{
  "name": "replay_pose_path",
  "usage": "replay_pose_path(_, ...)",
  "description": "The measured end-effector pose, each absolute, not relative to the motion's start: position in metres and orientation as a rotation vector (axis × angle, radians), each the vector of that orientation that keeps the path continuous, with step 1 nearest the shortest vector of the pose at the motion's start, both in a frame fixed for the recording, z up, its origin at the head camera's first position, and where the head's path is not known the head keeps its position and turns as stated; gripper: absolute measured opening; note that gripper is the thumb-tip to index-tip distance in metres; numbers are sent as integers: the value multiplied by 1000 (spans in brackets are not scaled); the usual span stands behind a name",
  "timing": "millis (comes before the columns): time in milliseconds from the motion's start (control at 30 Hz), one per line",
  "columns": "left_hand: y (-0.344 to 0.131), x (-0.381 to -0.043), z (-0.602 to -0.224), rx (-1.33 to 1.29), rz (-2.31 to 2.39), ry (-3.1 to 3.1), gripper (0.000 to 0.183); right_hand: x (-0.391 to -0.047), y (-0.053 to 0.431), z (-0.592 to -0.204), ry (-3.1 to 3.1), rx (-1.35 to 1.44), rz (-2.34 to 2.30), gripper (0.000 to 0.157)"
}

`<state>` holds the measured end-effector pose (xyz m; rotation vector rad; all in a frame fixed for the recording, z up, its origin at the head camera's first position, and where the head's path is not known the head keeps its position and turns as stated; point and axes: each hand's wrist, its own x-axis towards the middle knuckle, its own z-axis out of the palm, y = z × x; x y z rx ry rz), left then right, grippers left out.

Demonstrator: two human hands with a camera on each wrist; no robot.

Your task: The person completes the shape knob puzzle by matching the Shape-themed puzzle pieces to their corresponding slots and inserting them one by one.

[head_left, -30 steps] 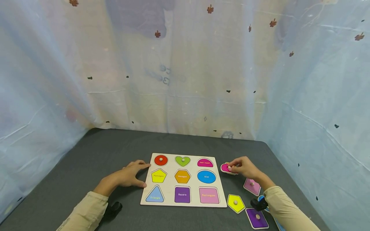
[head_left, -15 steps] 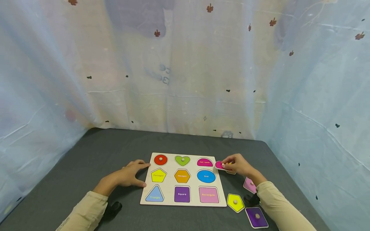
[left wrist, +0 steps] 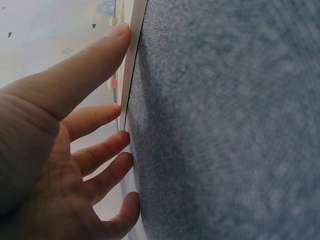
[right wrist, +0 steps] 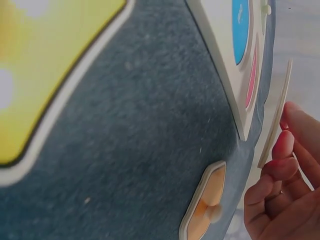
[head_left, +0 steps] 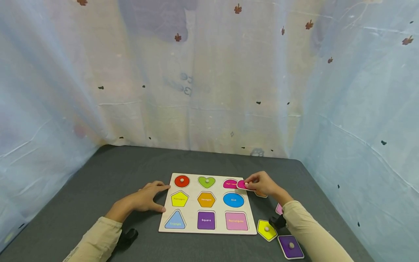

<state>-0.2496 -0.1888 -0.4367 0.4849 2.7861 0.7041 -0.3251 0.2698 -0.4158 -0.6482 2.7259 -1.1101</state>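
Observation:
A white wooden shape-puzzle board (head_left: pixel 193 209) lies on the grey table. My left hand (head_left: pixel 147 197) rests at its left edge; in the left wrist view the thumb and index fingertip touch the board's side (left wrist: pixel 133 55), fingers extended. Over the top right corner, my right hand (head_left: pixel 263 183) pinches a magenta half-round puzzle piece (head_left: pixel 241 185) by its knob. The piece partly covers the "Half round" recess (head_left: pixel 229 184). The right wrist view shows this piece (right wrist: pixel 276 114) edge-on, raised off the board. A red circle (head_left: pixel 182 181) and a green heart (head_left: pixel 206 182), both knobbed, sit in the top row.
Right of the board lie an orange piece (head_left: pixel 260 194), a yellow pentagon (head_left: pixel 267 230), a purple square (head_left: pixel 291 247) and a pink piece (head_left: pixel 279 209), partly hidden by the right arm. A pale patterned sheet (head_left: pixel 209 91) hangs behind the table.
My right hand has carried the half-round piece leftward from beside the board to over its top right corner, uncovering the orange piece. My left hand has stayed put.

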Motion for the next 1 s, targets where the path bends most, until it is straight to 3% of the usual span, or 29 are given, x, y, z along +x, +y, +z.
replay_pose_path(1000, -189, -251, -437, 460, 704, 2777, 90, -343, 227, -427, 2737, -578, -1062, 14)
